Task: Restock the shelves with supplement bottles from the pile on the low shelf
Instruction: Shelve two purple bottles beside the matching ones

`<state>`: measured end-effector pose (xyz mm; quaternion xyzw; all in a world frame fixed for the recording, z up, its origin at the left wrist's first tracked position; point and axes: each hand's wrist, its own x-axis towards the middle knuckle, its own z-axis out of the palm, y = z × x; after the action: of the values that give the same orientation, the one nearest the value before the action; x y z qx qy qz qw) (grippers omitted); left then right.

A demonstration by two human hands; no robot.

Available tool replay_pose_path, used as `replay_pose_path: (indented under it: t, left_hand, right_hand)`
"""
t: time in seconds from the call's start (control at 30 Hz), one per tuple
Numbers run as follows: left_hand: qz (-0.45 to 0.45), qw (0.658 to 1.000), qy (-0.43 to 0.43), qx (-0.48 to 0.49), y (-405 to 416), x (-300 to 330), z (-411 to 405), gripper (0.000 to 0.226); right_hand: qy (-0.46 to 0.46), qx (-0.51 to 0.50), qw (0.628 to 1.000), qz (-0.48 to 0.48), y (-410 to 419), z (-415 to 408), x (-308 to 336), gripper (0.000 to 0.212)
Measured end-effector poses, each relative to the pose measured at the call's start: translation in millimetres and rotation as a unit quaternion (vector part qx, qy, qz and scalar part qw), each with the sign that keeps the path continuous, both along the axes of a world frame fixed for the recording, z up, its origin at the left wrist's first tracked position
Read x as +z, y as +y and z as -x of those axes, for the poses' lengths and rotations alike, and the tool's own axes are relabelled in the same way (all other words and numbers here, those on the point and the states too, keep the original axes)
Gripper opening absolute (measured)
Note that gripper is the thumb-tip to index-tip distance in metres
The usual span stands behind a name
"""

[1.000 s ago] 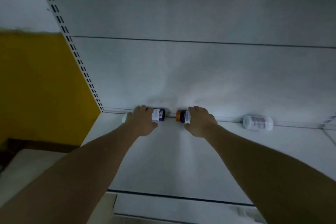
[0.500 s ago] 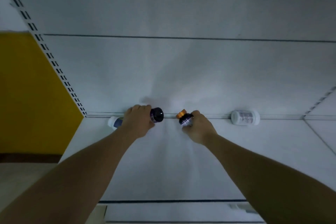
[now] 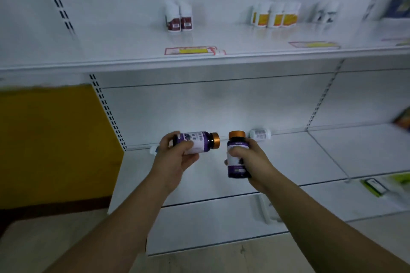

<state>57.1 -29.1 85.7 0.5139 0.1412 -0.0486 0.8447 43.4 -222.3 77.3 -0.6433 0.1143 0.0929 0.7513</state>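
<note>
My left hand (image 3: 177, 157) grips a dark purple supplement bottle (image 3: 196, 142) with an orange cap, held sideways with the cap pointing right. My right hand (image 3: 250, 159) grips a second purple bottle (image 3: 237, 157) upright, orange cap on top. Both bottles hang above the low shelf (image 3: 288, 162). A white bottle (image 3: 260, 134) lies on its side at the back of that shelf. Another white bottle (image 3: 154, 149) peeks out behind my left hand.
The upper shelf (image 3: 133, 51) carries two white bottles with dark red labels (image 3: 178, 17), several white bottles with yellow labels (image 3: 275, 14) and blurred ones farther right. Price tags (image 3: 193, 50) lie on the shelf near its front edge. A yellow panel (image 3: 51, 139) stands at the left.
Both hands have lifted the two purple bottles off the back of the low shelf and drawn them toward me. The view has tilted up, showing the upper shelf.
</note>
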Motion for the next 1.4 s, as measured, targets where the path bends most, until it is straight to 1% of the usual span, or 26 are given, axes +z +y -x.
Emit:
replay_pose_path:
  t: [0.07, 0.1, 0.13, 0.23, 0.3, 0.37, 0.43, 0.47, 0.5, 0.6, 0.63, 0.7, 0.77, 0.87, 0.97, 1.07, 1.13, 1.27, 1.4]
  left_hand:
    - [0.025, 0.999, 0.014, -0.021, -1, 20, 28, 0.022]
    - [0.040, 0.998, 0.019, -0.037, -3, 29, 41, 0.019]
    - [0.054, 0.997, 0.021, -0.052, -6, 38, 53, 0.020]
    - [0.080, 0.992, 0.002, -0.100, -20, 68, 82, 0.032]
    - [0.083, 0.989, -0.029, -0.121, -32, 87, 100, 0.036]
    - [0.064, 0.987, -0.073, -0.130, -45, 104, 114, 0.041]
    - [0.004, 0.981, -0.131, -0.143, -63, 120, 124, 0.042]
    - [-0.014, 0.977, -0.154, -0.147, -75, 129, 128, 0.041]
    - [-0.014, 0.974, -0.170, -0.149, -88, 139, 132, 0.038]
    - [0.075, 0.960, -0.205, -0.175, -135, 165, 140, 0.030]
    - [0.098, 0.953, -0.217, -0.187, -152, 172, 143, 0.030]
    - [0.118, 0.943, -0.234, -0.203, -185, 182, 148, 0.039]
    - [0.112, 0.937, -0.254, -0.214, -217, 193, 154, 0.048]
    - [0.082, 0.924, -0.292, -0.231, -268, 207, 165, 0.062]
    - [0.040, 0.911, -0.328, -0.246, -321, 215, 173, 0.077]
    - [0.034, 0.901, -0.336, -0.274, -377, 215, 179, 0.079]
    - [0.030, 0.895, -0.333, -0.296, -416, 214, 180, 0.077]
    - [0.008, 0.878, -0.328, -0.349, -497, 212, 173, 0.076]
    - [-0.025, 0.860, -0.319, -0.398, -581, 210, 157, 0.079]
  right_hand:
    - [-0.002, -0.021, 1.000, -0.023, -1, 30, 24, 0.032]
    - [0.000, -0.034, 0.999, -0.041, -1, 44, 36, 0.027]
    - [0.002, -0.046, 0.997, -0.061, -2, 56, 47, 0.024]
    - [-0.007, -0.079, 0.989, -0.122, -8, 86, 82, 0.023]
    - [-0.037, -0.079, 0.983, -0.159, -19, 102, 104, 0.024]
    - [-0.087, -0.068, 0.980, -0.167, -34, 116, 125, 0.026]
    - [-0.144, -0.058, 0.977, -0.144, -54, 129, 145, 0.029]
    - [-0.171, -0.056, 0.974, -0.136, -65, 134, 156, 0.030]
    - [-0.194, -0.055, 0.970, -0.134, -77, 140, 166, 0.032]
    - [-0.238, -0.067, 0.958, -0.147, -117, 155, 194, 0.042]
    - [-0.244, -0.072, 0.956, -0.148, -131, 159, 203, 0.041]
    - [-0.248, -0.083, 0.954, -0.148, -163, 168, 217, 0.033]
    - [-0.248, -0.096, 0.953, -0.142, -198, 176, 229, 0.033]
    - [-0.254, -0.110, 0.952, -0.128, -250, 189, 244, 0.035]
    - [-0.263, -0.132, 0.951, -0.100, -304, 201, 253, 0.031]
    - [-0.269, -0.163, 0.949, -0.018, -359, 216, 252, 0.017]
    - [-0.268, -0.183, 0.945, 0.033, -396, 224, 250, 0.020]
    - [-0.257, -0.234, 0.936, 0.052, -469, 230, 241, 0.023]
    - [-0.256, -0.274, 0.924, 0.075, -546, 223, 234, 0.030]
